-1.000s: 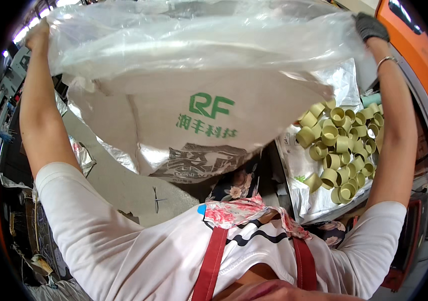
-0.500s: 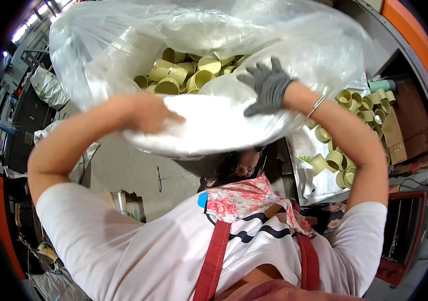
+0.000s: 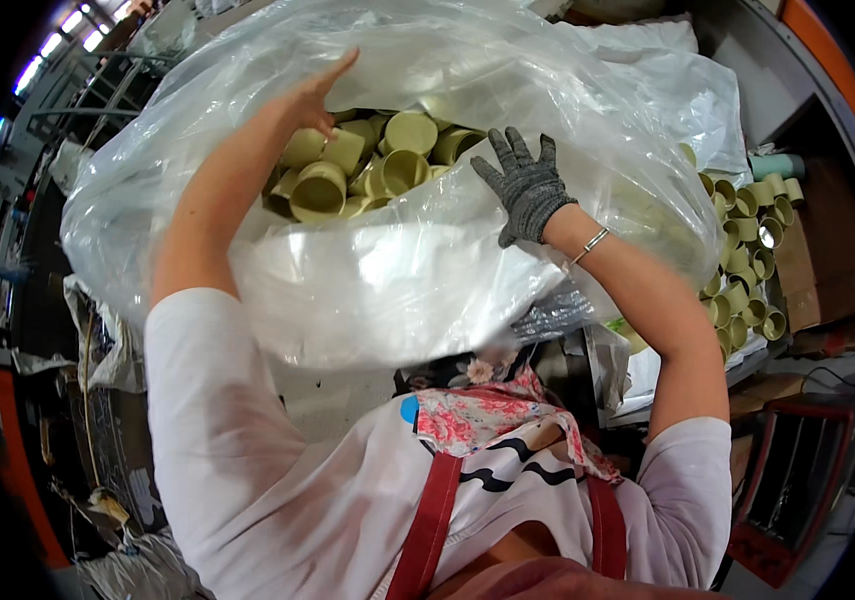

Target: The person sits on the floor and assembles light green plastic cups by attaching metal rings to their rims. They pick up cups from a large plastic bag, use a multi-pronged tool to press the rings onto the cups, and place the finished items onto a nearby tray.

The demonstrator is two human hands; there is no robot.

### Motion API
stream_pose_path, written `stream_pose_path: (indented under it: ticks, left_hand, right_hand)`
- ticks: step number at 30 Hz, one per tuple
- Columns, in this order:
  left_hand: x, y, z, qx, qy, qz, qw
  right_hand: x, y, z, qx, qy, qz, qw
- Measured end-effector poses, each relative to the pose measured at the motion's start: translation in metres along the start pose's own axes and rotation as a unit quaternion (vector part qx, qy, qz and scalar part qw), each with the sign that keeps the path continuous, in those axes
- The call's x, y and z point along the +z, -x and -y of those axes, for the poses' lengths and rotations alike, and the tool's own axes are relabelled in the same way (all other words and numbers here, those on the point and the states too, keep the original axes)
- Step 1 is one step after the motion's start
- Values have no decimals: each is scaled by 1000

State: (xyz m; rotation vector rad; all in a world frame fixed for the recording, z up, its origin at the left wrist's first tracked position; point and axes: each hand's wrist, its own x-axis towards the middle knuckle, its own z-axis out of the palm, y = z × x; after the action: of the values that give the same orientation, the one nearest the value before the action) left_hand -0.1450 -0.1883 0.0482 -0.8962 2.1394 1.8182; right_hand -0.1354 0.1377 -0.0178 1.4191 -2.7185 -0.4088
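Note:
A big clear plastic bag (image 3: 367, 290) gapes in front of me, its near side folded outward toward my body. Inside lie several pale yellow-green plastic pipe fittings (image 3: 319, 190), short and cup-shaped, heaped loosely. My bare left hand (image 3: 309, 100) is raised at the far left of the bag's mouth, fingers apart, over the edge of the heap. It holds nothing. My right hand (image 3: 527, 190), in a dark grey knitted glove, rests with spread fingers against the plastic on the right of the opening.
More yellow-green fittings (image 3: 742, 270) lie at the right beside a brown cardboard box (image 3: 827, 240). A red-framed dark unit (image 3: 792, 480) stands at the lower right. White plastic sheeting (image 3: 697, 90) lies behind the bag, near an orange machine edge (image 3: 842, 80).
My left hand has moved from the bag's near edge up and away to its far left. The bag's near side hangs lower and closer to me. The gloved hand has shifted slightly.

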Motion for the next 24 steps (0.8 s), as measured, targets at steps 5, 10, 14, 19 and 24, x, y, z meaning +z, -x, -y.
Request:
stream_pose_path:
  ticks: [5, 10, 14, 19, 24]
  left_hand:
    - [17, -79, -95, 158, 207, -64, 963]
    - [24, -176, -175, 316, 248, 16, 916]
    - [-69, -288, -109, 207, 293, 137, 923]
    - [55, -246, -107, 150, 289, -38, 945]
    - [171, -165, -117, 189, 90, -108, 972]
  right_hand:
    - [13, -35, -31, 10, -6, 3, 1000]
    - [67, -94, -65, 40, -63, -86, 993]
    - [79, -99, -64, 33, -179, -95, 979]
    - [95, -33, -59, 11, -205, -192, 960]
    - [25, 112, -39, -40, -146, -390, 908]
